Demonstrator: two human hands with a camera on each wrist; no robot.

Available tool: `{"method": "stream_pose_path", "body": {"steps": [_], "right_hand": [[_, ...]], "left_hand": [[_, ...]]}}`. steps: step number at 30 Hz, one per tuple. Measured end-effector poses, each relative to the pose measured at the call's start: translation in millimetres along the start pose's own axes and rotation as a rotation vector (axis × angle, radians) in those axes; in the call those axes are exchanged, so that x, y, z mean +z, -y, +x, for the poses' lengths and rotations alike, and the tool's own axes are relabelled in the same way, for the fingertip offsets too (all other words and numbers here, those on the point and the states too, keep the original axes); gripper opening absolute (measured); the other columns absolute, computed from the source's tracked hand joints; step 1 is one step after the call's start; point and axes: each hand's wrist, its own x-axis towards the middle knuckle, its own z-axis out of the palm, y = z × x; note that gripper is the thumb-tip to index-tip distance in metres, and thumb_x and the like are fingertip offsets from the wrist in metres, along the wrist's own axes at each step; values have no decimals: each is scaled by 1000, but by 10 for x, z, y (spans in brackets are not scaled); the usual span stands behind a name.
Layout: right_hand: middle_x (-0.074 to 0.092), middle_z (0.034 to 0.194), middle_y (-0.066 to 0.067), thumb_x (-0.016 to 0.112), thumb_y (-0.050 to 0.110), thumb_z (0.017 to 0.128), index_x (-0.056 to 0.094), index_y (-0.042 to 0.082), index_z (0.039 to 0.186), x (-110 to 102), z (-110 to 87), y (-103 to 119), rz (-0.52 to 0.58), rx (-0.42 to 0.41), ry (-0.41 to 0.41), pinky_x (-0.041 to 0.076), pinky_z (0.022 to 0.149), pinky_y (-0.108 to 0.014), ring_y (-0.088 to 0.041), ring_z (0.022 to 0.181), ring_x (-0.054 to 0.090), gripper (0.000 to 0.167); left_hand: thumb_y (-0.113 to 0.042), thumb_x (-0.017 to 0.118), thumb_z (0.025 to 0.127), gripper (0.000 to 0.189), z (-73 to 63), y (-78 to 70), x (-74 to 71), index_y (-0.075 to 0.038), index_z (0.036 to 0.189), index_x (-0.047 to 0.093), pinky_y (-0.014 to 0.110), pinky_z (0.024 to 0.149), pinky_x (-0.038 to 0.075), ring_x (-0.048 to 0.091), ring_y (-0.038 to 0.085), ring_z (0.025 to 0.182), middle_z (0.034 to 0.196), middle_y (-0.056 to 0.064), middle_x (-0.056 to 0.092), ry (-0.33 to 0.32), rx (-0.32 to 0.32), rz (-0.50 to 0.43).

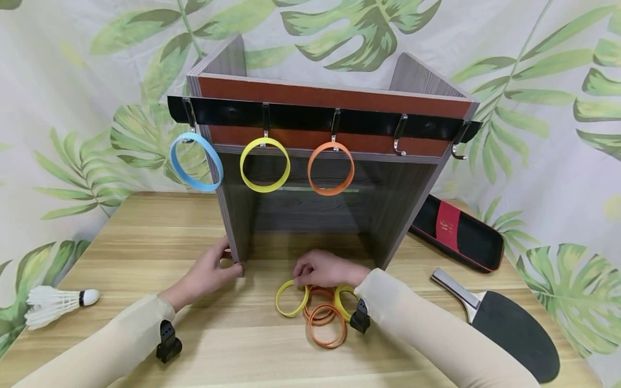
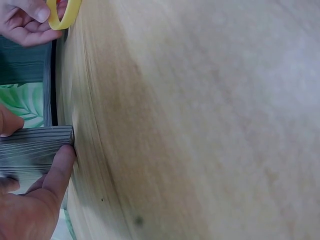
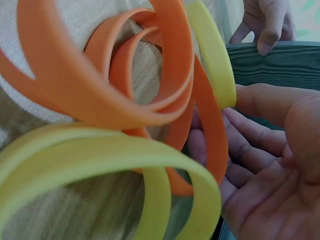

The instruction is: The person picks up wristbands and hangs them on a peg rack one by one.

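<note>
My left hand [image 1: 206, 275] grips the front edge of the left side panel [image 2: 35, 150] of a grey wooden stand, thumb on its near side. In the right hand [image 1: 327, 268] a yellow silicone wristband [image 3: 216, 55] is pinched between thumb and fingers, low over the table. Under and beside that hand lies a loose pile of orange wristbands [image 1: 327, 346] and yellow ones [image 3: 155, 150], partly overlapping. Above, a black hook rail [image 1: 301, 116] crosses the stand's front. From its left hooks hang a blue wristband [image 1: 201, 187], a yellow wristband [image 1: 264, 188] and an orange wristband [image 1: 331, 191].
To the left lies a shuttlecock [image 1: 58, 302]. On the right are a black tray-like case [image 1: 475, 245] with a red band and a table tennis bat [image 1: 514, 328]. Further right on the rail sit two more hooks [image 1: 399, 143]. A leaf-patterned cloth hangs behind the wooden table [image 1: 233, 345].
</note>
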Motion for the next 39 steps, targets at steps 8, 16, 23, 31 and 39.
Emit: {"method": "stream_pose_path", "body": {"steps": [8, 16, 23, 31, 39], "right_hand": [[77, 100, -15, 67, 10, 100, 74, -4, 116, -53, -27, -37, 190, 28, -62, 54, 71, -21, -3, 78, 61, 22], [73, 121, -30, 64, 5, 102, 66, -10, 130, -188, -130, -101, 398, 77, -48, 63, 87, -35, -7, 82, 71, 32], [64, 132, -36, 62, 5, 104, 58, -12, 136, -371, -342, -133, 564, 61, -63, 58, 102, -49, -9, 94, 74, 37], [77, 112, -7, 63, 3, 102, 55, -14, 132, -596, -686, -83, 634, -33, -138, 60, 97, -42, -12, 99, 75, 35], [79, 110, -3, 65, 2, 101, 59, -6, 128, -791, -1056, 120, 660, -74, -239, 62, 93, -35, -14, 100, 77, 29]], "left_hand": [[-1, 69, 94, 66, 2, -3, 0, 4, 154, 41, 52, 96, 54, 68, 42, 116, 140, 32, 61, 5, -4, -7], [-3, 68, 95, 64, 10, 7, -10, 4, 153, 42, 50, 96, 54, 68, 42, 115, 138, 30, 62, 12, -4, 5], [-3, 67, 96, 66, 10, 34, -13, 3, 155, 40, 50, 96, 54, 66, 44, 117, 141, 31, 60, 23, -26, 10], [-5, 68, 96, 66, 6, 20, -22, 2, 156, 40, 53, 98, 53, 67, 43, 117, 143, 31, 59, 23, -24, 23], [-4, 68, 96, 66, 11, 40, -21, 2, 156, 40, 57, 99, 52, 68, 42, 116, 143, 31, 59, 22, -17, 38]]}}
